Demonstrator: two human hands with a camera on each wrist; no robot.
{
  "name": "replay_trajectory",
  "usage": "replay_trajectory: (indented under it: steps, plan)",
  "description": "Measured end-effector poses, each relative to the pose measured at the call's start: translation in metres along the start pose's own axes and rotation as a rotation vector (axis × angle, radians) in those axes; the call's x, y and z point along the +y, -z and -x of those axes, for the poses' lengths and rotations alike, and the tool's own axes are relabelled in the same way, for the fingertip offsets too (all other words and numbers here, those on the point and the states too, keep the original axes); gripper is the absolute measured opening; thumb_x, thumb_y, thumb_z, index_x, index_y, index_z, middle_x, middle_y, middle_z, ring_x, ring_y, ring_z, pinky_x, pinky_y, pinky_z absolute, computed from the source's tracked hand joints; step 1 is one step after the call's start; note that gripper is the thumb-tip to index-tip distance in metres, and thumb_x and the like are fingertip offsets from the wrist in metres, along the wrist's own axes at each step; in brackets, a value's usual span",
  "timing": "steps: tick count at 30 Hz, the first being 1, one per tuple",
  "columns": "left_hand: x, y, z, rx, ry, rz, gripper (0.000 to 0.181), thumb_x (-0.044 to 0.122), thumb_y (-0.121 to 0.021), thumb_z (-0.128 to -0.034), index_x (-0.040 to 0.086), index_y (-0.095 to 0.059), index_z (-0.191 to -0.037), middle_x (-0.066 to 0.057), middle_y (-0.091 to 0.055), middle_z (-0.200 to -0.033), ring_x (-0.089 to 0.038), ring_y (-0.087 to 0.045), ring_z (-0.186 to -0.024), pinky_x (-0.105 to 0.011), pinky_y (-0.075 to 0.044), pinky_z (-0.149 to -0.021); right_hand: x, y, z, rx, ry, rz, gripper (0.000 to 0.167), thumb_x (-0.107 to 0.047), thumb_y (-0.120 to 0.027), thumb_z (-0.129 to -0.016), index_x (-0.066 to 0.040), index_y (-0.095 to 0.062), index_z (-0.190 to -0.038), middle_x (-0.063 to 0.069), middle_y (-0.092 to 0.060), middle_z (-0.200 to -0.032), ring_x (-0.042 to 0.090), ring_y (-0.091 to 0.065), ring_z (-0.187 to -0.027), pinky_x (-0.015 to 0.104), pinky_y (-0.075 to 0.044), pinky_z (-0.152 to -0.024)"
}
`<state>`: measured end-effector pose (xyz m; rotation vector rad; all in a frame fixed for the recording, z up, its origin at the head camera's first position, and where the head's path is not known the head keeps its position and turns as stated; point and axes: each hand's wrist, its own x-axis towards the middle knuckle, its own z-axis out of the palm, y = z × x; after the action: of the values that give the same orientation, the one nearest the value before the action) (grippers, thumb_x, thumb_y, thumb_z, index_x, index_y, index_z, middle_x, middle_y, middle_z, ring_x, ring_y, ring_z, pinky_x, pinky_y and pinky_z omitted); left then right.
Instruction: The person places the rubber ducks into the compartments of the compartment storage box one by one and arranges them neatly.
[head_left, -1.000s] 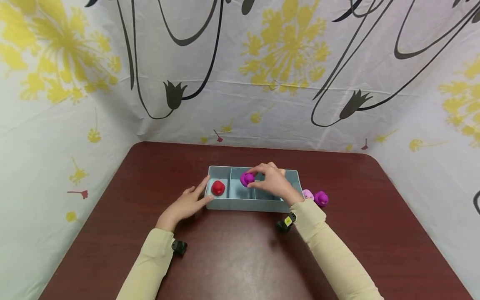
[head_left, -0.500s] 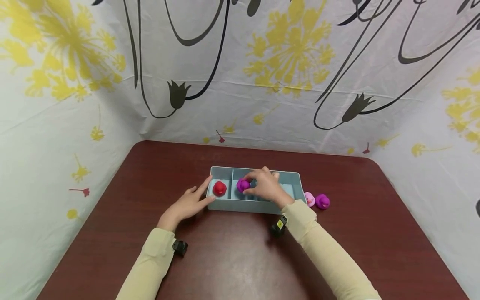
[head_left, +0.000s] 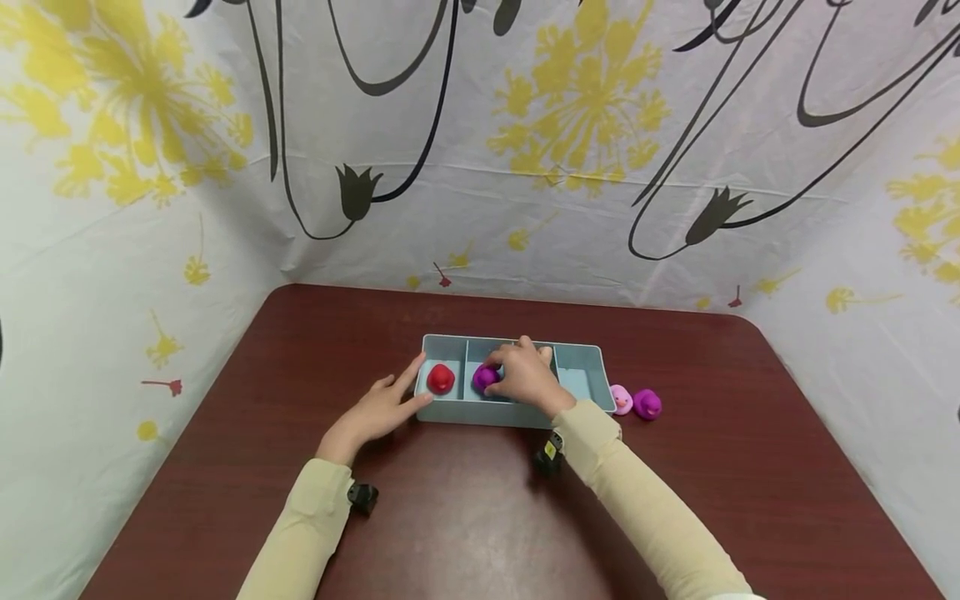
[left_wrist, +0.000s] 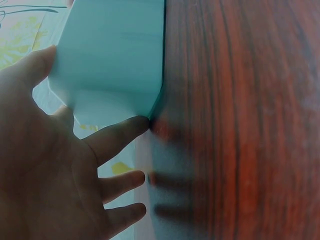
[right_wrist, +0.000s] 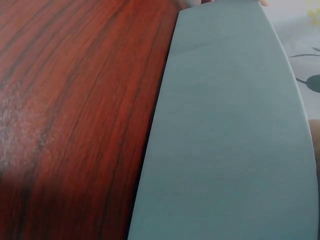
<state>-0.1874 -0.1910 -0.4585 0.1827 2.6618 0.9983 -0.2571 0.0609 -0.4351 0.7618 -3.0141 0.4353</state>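
In the head view a pale blue divided box (head_left: 480, 411) stands on the table, its long side facing me. A red rubber duck (head_left: 441, 379) sits in the left compartment. My right hand (head_left: 525, 377) reaches into the middle compartment and pinches a purple rubber duck (head_left: 486, 379) between thumb and fingers, low inside the walls. My left hand (head_left: 381, 410) steadies the box's left end with spread, fairly straight fingers; the left wrist view shows fingertips against the box's end wall (left_wrist: 112, 45). In the right wrist view the box's front wall (right_wrist: 225, 125) hides most of the right hand.
Just right of the box, on the dark red-brown table (head_left: 480, 517), lie a pink duck (head_left: 621, 400) and another purple duck (head_left: 647, 404). A white cloth with yellow and grey flower prints (head_left: 480, 167) hangs around the table's back and sides.
My right hand has moved left and down, lowering the purple duck into the middle compartment. My left hand has stayed at the box's left end.
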Motion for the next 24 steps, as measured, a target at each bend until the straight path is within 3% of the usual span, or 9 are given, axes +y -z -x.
replay_trajectory:
  steps: [9,19,24]
  plan:
    - [0.0000,0.0007,0.0002,-0.008,0.004,0.008,0.076,0.062,-0.045,-0.0919,0.043,-0.002,-0.152,-0.022,-0.028,-0.153,-0.044,-0.017,-0.143,-0.070,-0.029,-0.101,-0.0014,-0.0031,-0.0043,-0.034,-0.009,0.038,0.035,-0.033,-0.086,-0.067,-0.024,-0.075,-0.098,-0.003,-0.068,-0.096,0.020,-0.042,-0.091,0.042,-0.027,-0.069]
    - [0.0015,0.0013,-0.0004,-0.010,0.012,0.009,0.076,0.060,-0.045,-0.0928,0.042,-0.002,-0.152,-0.023,-0.026,-0.154,-0.044,-0.017,-0.143,-0.069,-0.031,-0.101,-0.0031,0.0014,-0.0044,-0.070,-0.024,0.051,0.037,-0.038,-0.085,-0.069,-0.024,-0.075,-0.101,-0.003,-0.067,-0.104,0.021,-0.041,-0.094,0.042,-0.027,-0.071]
    - [0.0006,0.0003,-0.0007,-0.012,0.015,0.016,0.075,0.059,-0.046,-0.0933,0.042,-0.002,-0.152,-0.022,-0.025,-0.154,-0.044,-0.017,-0.143,-0.070,-0.030,-0.100,-0.0008,0.0028,-0.0003,-0.040,-0.015,0.039,0.037,-0.045,-0.081,-0.072,-0.026,-0.075,-0.103,-0.003,-0.067,-0.108,0.021,-0.040,-0.096,0.044,-0.026,-0.072]
